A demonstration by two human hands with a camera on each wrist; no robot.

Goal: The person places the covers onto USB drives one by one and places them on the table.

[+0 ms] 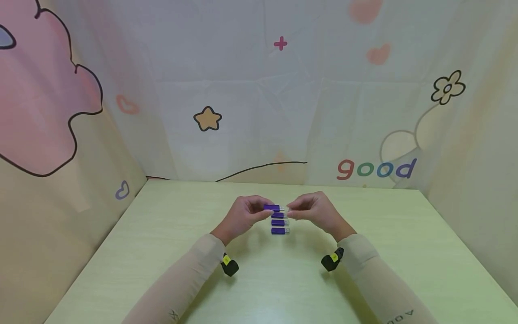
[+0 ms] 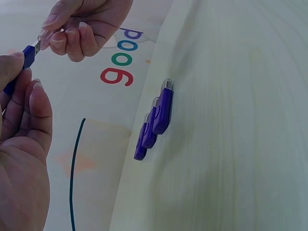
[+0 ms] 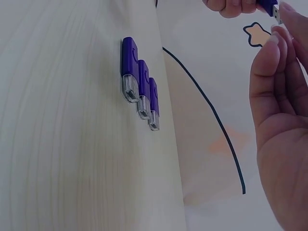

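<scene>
My left hand [image 1: 244, 216] pinches a purple USB flash drive [image 1: 271, 208] between thumb and fingers, its metal plug pointing right. In the left wrist view that plug is bare at the end of the drive [image 2: 29, 57]. My right hand [image 1: 317, 210] pinches a clear cap [image 2: 45, 39] right at the plug's tip; whether the two touch I cannot tell. Below the hands, three more purple flash drives lie in a column on the table, the nearest drive [image 1: 278, 231] lowest. Clear caps cover their plugs, as the right wrist view shows on one drive [image 3: 130, 70].
The pale wooden table [image 1: 162, 270] ends at a printed cloth backdrop [image 1: 251, 135] behind and at both sides. A black wrist camera [image 1: 229, 265] hangs under the left sleeve, another black camera [image 1: 332, 259] under the right.
</scene>
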